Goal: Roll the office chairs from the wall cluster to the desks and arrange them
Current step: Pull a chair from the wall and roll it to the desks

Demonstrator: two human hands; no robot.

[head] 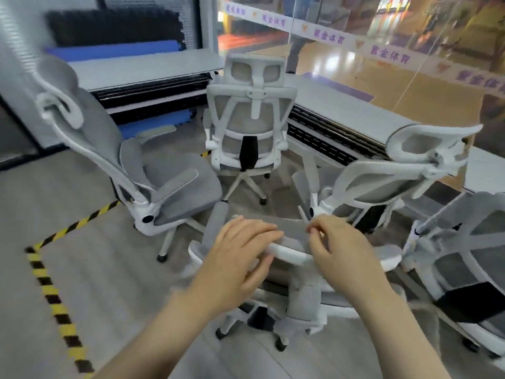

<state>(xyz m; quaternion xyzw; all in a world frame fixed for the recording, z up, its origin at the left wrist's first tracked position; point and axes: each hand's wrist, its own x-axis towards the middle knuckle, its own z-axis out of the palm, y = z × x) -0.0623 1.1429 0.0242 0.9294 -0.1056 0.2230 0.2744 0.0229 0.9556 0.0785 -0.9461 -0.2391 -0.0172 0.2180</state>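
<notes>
Nearest the camera, short of the bench (352, 110), stands the chair (297, 242); left hand (240, 258) rests on its headrest, fingers straight, right hand (344, 250) just above, fingers loosely curled, holding nothing.

Two bare forearms were extended from the bottom of the frame toward its centre, converging slightly. The left hand (240, 258) was held palm down in the lower middle, its fingers (259, 233) stretched nearly straight and spread a little. The right hand (341, 250) was held just to the right of it, palm down, with its fingers (318, 228) bent inward at the knuckles. The two hands were kept apart.
</notes>
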